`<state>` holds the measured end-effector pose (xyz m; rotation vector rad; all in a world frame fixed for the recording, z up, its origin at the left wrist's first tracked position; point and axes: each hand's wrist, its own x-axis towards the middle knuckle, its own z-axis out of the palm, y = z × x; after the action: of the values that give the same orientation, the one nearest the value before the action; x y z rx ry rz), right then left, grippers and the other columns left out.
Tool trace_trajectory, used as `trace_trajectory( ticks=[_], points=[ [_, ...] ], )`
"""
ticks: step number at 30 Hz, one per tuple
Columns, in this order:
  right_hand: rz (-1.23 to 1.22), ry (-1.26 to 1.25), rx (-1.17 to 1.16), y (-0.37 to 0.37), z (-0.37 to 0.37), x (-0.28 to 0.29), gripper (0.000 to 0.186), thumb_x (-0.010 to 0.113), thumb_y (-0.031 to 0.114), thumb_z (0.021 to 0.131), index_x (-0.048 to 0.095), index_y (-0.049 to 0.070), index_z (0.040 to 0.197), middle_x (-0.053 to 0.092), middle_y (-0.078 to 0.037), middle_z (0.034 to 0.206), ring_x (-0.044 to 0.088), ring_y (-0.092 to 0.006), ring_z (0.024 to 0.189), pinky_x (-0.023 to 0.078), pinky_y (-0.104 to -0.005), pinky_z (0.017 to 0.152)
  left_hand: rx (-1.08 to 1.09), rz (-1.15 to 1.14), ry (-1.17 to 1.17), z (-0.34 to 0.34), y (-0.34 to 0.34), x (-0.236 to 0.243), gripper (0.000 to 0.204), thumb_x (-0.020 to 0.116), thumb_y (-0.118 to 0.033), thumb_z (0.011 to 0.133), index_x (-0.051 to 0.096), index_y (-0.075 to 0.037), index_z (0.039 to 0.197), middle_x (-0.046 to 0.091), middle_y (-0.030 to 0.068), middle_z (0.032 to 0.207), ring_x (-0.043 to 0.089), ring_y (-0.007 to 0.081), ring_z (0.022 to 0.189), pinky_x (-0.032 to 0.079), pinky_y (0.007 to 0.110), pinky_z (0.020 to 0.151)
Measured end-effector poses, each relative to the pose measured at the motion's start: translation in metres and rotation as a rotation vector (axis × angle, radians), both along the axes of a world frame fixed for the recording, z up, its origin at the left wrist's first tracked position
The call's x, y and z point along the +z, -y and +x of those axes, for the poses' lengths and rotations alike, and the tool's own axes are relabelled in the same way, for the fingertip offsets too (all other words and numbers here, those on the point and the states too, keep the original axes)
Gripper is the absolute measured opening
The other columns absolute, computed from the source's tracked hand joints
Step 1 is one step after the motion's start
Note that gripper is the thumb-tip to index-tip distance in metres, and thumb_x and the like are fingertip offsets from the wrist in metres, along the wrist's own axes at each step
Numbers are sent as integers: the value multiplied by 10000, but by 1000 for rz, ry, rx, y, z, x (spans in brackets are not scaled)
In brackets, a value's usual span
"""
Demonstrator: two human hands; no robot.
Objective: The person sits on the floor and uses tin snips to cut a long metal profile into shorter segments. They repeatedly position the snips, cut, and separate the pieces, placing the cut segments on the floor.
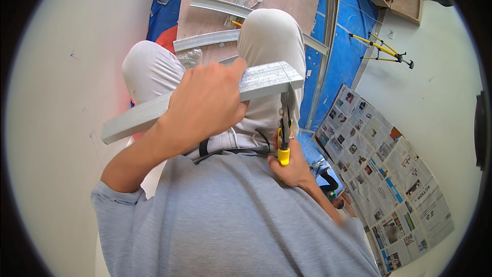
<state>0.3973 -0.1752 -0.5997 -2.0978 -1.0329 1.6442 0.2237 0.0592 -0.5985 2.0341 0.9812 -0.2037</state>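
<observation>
The left hand (205,100) clenched a grey metal channel (200,97), holding it across the knees. The right hand (292,166) gripped yellow-handled snips (284,128) (blades at the channel's right end), close against the grey shirt (230,215).

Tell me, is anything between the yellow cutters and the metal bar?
Nothing visible. The right hand holds the yellow-handled cutters with the blades right at the metal bar's end, while the left hand grips the bar.

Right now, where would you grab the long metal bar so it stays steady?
Grip the metal bar mid-length, from above, as the left hand does. It is long and tilted, and the snips in the right hand bite its right end, so hold clear of them.
</observation>
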Motion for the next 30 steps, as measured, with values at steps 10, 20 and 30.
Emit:
trace_trajectory(
  ticks=[10,20,30],
  points=[
    [-60,-319,-168,22,48,-5,376,630,42,754,492,42,1104,536,-66,897,520,-208,813,450,-354,758,-31,-76,-27,44,10,-18,236,710,-169,815,628,21,929,683,274,768,698,476,794,563,537,756],
    [-81,-343,-171,33,59,-58,253,601,52,729,487,45,954,493,-27,819,473,-176,750,436,-331,722,-55,-106,-72,62,16,-53,263,728,-166,802,685,39,961,704,286,840,702,488,822,579,532,812],
    [-34,-438,-215,20,46,-105,125,632,42,780,539,43,864,540,8,747,505,-95,689,433,-294,626,-41,-14,-202,50,9,-57,215,726,-155,774,680,32,870,710,276,857,700,482,813,577,537,796]
  ],
)
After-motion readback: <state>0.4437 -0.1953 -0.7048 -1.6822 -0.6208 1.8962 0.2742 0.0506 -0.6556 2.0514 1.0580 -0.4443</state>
